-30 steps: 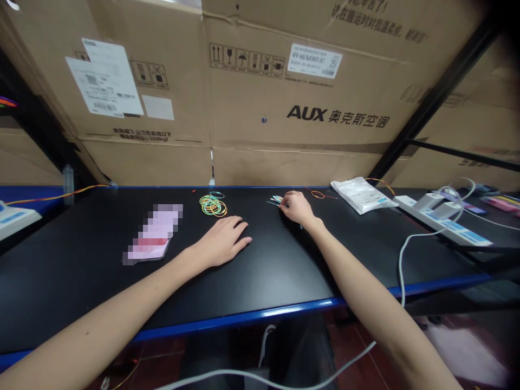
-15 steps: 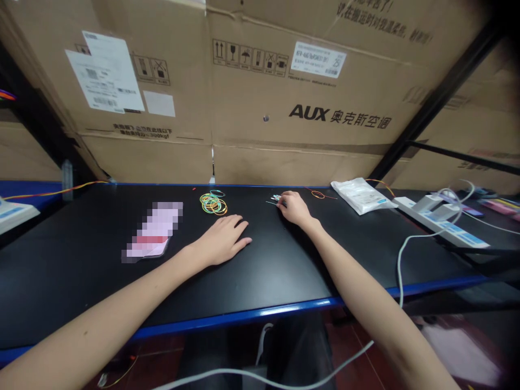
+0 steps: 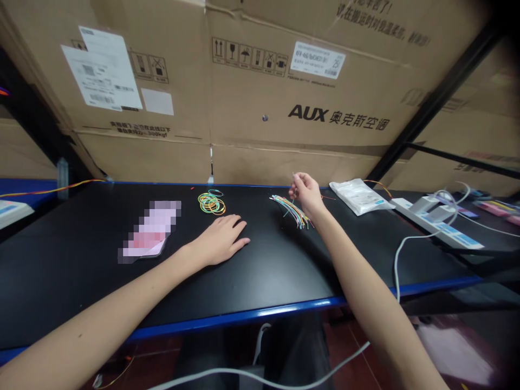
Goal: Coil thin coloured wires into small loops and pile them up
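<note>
My left hand [image 3: 223,238] lies palm down on the black tabletop, fingers stretched and thumb apart, holding nothing. Just beyond its fingertips sit coiled coloured wires [image 3: 211,203], green, yellow and orange. Raised above the table, my right hand [image 3: 305,192] pinches a single thin wire [image 3: 293,175] between thumb and fingertips; most of that wire is hidden by the hand or too fine to follow. Below and left of this hand, a loose bundle of cut wires [image 3: 293,211] in several colours rests on the tabletop, its right end partly in front of the wrist.
A phone [image 3: 152,230], blurred over, lies at the left. Toward the right are a white plastic bag [image 3: 359,196] and a power strip [image 3: 439,222] with plugs and a white cable [image 3: 398,260]. A large cardboard box [image 3: 252,130] stands behind the table.
My right hand has lifted off the wire bundle and moved slightly right, with a thin wire in its pinch, uncovering the bundle. My left hand stays in place.
</note>
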The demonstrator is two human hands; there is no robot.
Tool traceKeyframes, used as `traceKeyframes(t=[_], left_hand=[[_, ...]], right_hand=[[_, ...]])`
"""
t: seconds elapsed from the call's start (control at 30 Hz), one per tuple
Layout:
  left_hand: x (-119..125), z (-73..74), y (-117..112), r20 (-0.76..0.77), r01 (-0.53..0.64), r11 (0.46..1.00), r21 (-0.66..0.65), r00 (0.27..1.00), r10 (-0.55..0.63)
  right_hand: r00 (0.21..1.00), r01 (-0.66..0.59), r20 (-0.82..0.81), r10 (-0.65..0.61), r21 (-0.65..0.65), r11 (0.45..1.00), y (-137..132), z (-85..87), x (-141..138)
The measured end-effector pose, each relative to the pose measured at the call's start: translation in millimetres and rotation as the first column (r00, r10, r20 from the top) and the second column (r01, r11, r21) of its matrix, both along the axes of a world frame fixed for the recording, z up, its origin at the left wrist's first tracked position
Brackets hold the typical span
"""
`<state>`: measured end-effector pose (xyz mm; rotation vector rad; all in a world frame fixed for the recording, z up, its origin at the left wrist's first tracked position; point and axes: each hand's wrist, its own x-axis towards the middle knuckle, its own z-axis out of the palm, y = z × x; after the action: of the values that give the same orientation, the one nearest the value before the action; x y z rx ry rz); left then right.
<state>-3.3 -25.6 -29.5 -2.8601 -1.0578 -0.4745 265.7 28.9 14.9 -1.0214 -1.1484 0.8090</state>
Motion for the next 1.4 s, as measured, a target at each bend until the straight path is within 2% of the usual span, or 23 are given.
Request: traceKeyframes(t=[0.17, 0.27, 0.4, 0.47, 0.53, 0.63, 0.73, 0.83, 0.97, 1.1, 1.27, 1.4], left_hand=[[1, 3.2, -1, 0.031, -0.009, 0.999, -0.032, 0.999, 0.010], [6, 8.3, -2, 0.153, -0.006, 0.996, -0.091, 0.988, 0.020], [19, 16.2, -7, 0.416, 0.072, 0.969, -0.236, 0.909, 0.034], [26, 18.9, -11, 0.481, 0.116, 0.944, -0.309, 0.875, 0.050], [31, 20.7, -14, 0.494, 0.109, 0.929, -0.354, 0.865, 0.086], [34, 22.1, -18, 0.478, 0.095, 0.898, -0.429, 0.867, 0.137], [32, 22.6, -19, 0.462, 0.095, 0.876, -0.472, 0.874, 0.154], [29, 21.9, -20, 0.440, 0.084, 0.894, -0.441, 0.888, 0.134], [25, 21.2, -21, 0.423, 0.078, 0.922, -0.380, 0.901, 0.098], [21, 21.7, -19, 0.397, 0.013, 0.946, -0.324, 0.909, 0.124], [15, 21.8, -10, 0.369, -0.102, 0.969, -0.225, 0.912, 0.182], [12, 21.5, -5, 0.353, -0.112, 0.972, -0.209, 0.918, 0.182]], right_hand=[[0.931, -0.233, -0.295, 0.213, -0.034, 0.972, -17, 18.1, -16], [0.847, -0.384, -0.425, 0.320, -0.072, 0.921, -26, 21.9, -30], [0.725, -0.526, -0.559, 0.403, -0.070, 0.848, -37, 14.7, -56], [0.665, -0.585, -0.605, 0.438, -0.057, 0.809, -41, 8.1, -69], [0.633, -0.614, -0.618, 0.466, -0.035, 0.788, -44, 1.8, -79], [0.651, -0.617, -0.578, 0.492, -0.026, 0.786, -45, -5.1, -86], [0.717, -0.564, -0.536, 0.445, -0.071, 0.823, -43, -7.6, -86], [0.778, -0.490, -0.514, 0.360, -0.138, 0.861, -40, -6.8, -82], [0.818, -0.453, -0.476, 0.324, -0.185, 0.872, -38, -5.4, -75], [0.818, -0.497, -0.438, 0.372, -0.215, 0.840, -37, -7.7, -74], [0.747, -0.608, -0.466, 0.474, -0.191, 0.771, -37, -12.9, -75], [0.766, -0.596, -0.416, 0.491, -0.170, 0.785, -35, -18.2, -75]])
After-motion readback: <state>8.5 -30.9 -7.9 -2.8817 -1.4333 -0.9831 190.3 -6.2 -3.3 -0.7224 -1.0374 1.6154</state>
